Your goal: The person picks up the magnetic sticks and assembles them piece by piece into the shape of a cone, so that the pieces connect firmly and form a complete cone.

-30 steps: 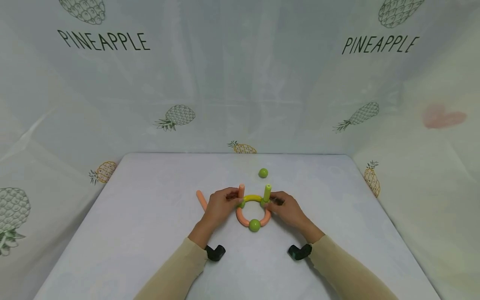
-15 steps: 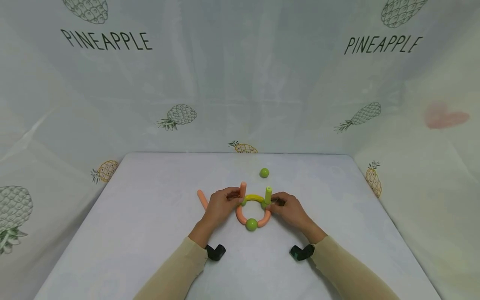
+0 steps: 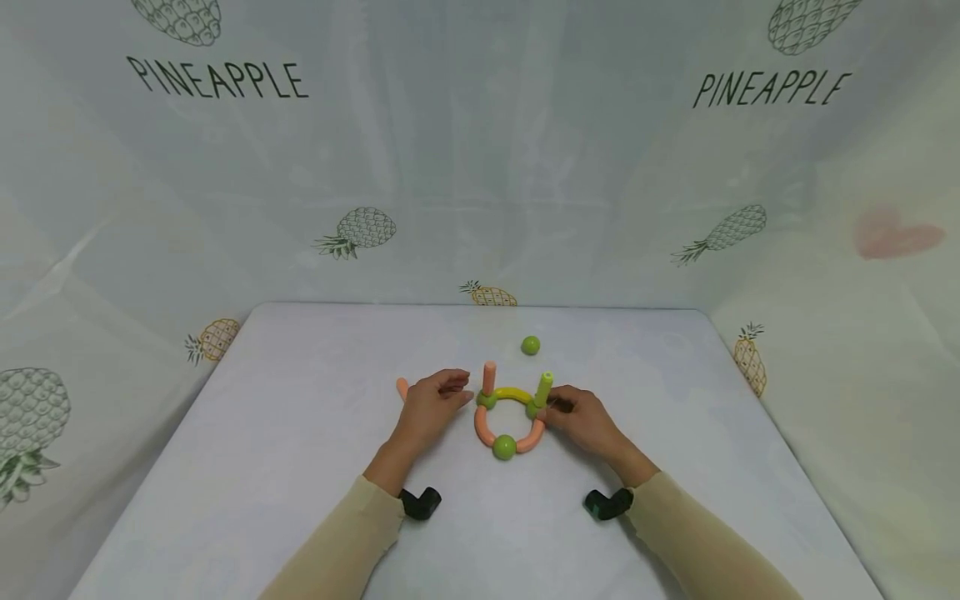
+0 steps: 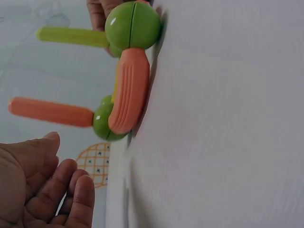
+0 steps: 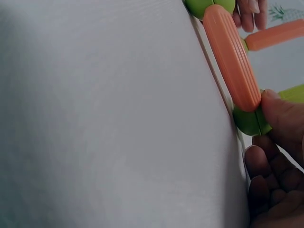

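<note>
A ring of toy construction pieces lies on the table: two curved orange rods and a curved yellow rod, joined by green balls. From the left ball rises an orange rod; a lime rod, leaning slightly right, stands in the right ball. My right hand pinches that right ball between thumb and fingers. Just left of the ring, my left hand holds nothing, its fingers loosely bent and apart from the orange rod. The front ball is untouched.
Behind the ring sits a loose green ball. Another orange rod lies left of it, mostly hidden behind my left hand. The white table ends at a curtain printed with pineapples.
My left hand has let go at the left ball and upright orange rod and drawn back to the left. The lime rod now leans more to the right; my right hand keeps its pinch.
</note>
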The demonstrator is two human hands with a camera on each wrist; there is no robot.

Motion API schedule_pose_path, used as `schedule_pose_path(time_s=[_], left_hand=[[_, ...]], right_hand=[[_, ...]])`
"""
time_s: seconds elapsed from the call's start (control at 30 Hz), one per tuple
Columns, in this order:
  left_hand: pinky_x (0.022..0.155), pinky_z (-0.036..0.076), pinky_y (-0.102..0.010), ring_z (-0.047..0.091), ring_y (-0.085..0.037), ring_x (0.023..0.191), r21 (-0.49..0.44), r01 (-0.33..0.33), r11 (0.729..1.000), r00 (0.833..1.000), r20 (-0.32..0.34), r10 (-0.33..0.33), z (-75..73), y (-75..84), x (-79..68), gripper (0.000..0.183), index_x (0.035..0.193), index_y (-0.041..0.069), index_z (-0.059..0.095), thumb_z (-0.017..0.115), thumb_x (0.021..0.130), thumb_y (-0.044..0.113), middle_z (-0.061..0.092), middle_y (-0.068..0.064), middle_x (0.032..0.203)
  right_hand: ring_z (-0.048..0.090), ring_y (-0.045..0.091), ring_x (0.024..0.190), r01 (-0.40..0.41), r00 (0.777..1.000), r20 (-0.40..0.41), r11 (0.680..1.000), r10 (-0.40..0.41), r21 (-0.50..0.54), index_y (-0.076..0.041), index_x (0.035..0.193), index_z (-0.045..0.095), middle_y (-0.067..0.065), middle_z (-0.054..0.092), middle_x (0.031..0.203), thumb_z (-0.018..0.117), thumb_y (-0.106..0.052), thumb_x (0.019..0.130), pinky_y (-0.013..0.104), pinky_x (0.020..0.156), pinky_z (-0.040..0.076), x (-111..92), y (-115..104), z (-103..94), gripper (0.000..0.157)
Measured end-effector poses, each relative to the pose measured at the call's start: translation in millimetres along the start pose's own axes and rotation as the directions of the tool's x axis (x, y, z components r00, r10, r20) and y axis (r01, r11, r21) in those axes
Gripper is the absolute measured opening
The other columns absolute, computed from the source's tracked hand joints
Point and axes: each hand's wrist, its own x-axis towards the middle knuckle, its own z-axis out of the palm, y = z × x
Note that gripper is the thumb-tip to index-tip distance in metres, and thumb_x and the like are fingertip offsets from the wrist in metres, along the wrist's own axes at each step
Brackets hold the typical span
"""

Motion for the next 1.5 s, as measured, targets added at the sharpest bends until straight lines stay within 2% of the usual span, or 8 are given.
schedule_pose_path(time_s=[0.23, 0.4, 0.5, 0.7, 0.93, 1.13, 1.27, 1.5], left_hand=[[0.089, 0.061, -0.033, 0.073, -0.020, 0.109, -0.018, 0.008, 1.000, 0.996, -0.085, -0.010, -29.0, -11.6, -3.3, 0.035, 0.129, 0.007, 0.073, 0.077, 0.098, 0.020, 0.076, -0.006, 0.121], [0.091, 0.056, -0.037, 0.070, -0.023, 0.107, -0.002, 0.072, 0.997, 0.979, -0.191, -0.071, -53.5, -21.9, -9.4, 0.032, 0.130, 0.006, 0.072, 0.073, 0.100, 0.019, 0.076, -0.009, 0.120], [0.098, 0.052, -0.041, 0.066, -0.025, 0.113, 0.003, 0.126, 0.992, 0.968, -0.221, -0.122, -62.8, -27.3, -11.9, 0.032, 0.130, 0.006, 0.070, 0.070, 0.101, 0.020, 0.073, -0.010, 0.121], [0.103, 0.048, -0.046, 0.059, -0.029, 0.117, 0.067, 0.204, 0.977, 0.972, -0.130, -0.195, -66.1, -32.9, -14.1, 0.039, 0.127, 0.007, 0.063, 0.075, 0.098, 0.029, 0.066, -0.010, 0.123], [0.099, 0.048, -0.050, 0.061, -0.036, 0.114, 0.175, 0.153, 0.973, 0.986, -0.097, -0.138, -60.1, -32.0, -15.0, 0.042, 0.117, 0.003, 0.060, 0.082, 0.092, 0.027, 0.063, -0.016, 0.122], [0.098, 0.049, -0.049, 0.061, -0.036, 0.115, 0.216, 0.156, 0.964, 0.986, -0.087, -0.140, -60.0, -32.6, -13.8, 0.037, 0.111, 0.003, 0.060, 0.082, 0.090, 0.025, 0.064, -0.017, 0.122], [0.096, 0.051, -0.050, 0.064, -0.034, 0.115, 0.244, 0.180, 0.953, 0.983, -0.075, -0.167, -63.0, -34.5, -12.3, 0.040, 0.119, 0.004, 0.059, 0.080, 0.092, 0.024, 0.068, -0.015, 0.122], [0.096, 0.052, -0.050, 0.067, -0.032, 0.115, 0.219, 0.206, 0.954, 0.978, -0.057, -0.198, -72.9, -38.2, -10.5, 0.037, 0.129, 0.006, 0.062, 0.074, 0.097, 0.018, 0.073, -0.011, 0.120]], right_hand=[[0.062, 0.019, 0.099, -0.006, 1.000, -0.017, 1.000, 0.006, 0.017, -0.007, 0.121, 0.075, 0.004, 0.074, 0.108, 0.081, -0.029, 0.094, 0.035, 0.089, 0.051, 0.7, 3.3, -0.1, 0.034], [0.064, 0.019, 0.101, 0.011, 0.999, -0.031, 1.000, -0.010, 0.017, -0.007, 0.119, 0.076, 0.005, 0.075, 0.110, 0.082, -0.030, 0.094, 0.034, 0.089, 0.051, 1.2, 6.0, 0.3, 0.035], [0.063, 0.018, 0.098, 0.009, 0.999, -0.036, 1.000, -0.008, 0.016, -0.007, 0.117, 0.076, 0.004, 0.075, 0.107, 0.083, -0.031, 0.092, 0.033, 0.086, 0.051, 1.2, 6.6, 0.4, 0.035], [0.061, 0.016, 0.090, 0.002, 0.999, -0.039, 0.999, -0.001, 0.037, -0.007, 0.112, 0.076, 0.003, 0.073, 0.097, 0.086, -0.028, 0.090, 0.033, 0.082, 0.051, 0.8, 4.6, 1.3, 0.033], [0.062, 0.015, 0.090, 0.008, 0.999, -0.043, 0.999, -0.006, 0.046, -0.007, 0.111, 0.076, 0.002, 0.074, 0.098, 0.086, -0.026, 0.090, 0.033, 0.083, 0.052, 0.7, 3.3, 1.8, 0.031], [0.063, 0.015, 0.091, 0.002, 0.999, -0.040, 0.999, 0.000, 0.039, -0.007, 0.112, 0.075, 0.002, 0.074, 0.099, 0.086, -0.026, 0.090, 0.031, 0.083, 0.052, 0.4, 3.4, 1.6, 0.031], [0.062, 0.015, 0.091, 0.003, 0.999, -0.038, 0.999, -0.002, 0.043, -0.007, 0.113, 0.075, 0.001, 0.074, 0.098, 0.086, -0.027, 0.090, 0.030, 0.082, 0.052, 0.6, 4.0, 1.5, 0.032], [0.063, 0.015, 0.090, 0.004, 0.999, -0.038, 0.999, -0.002, 0.051, -0.007, 0.112, 0.076, 0.001, 0.074, 0.098, 0.086, -0.027, 0.090, 0.029, 0.082, 0.052, 0.8, 5.1, 1.7, 0.031]])
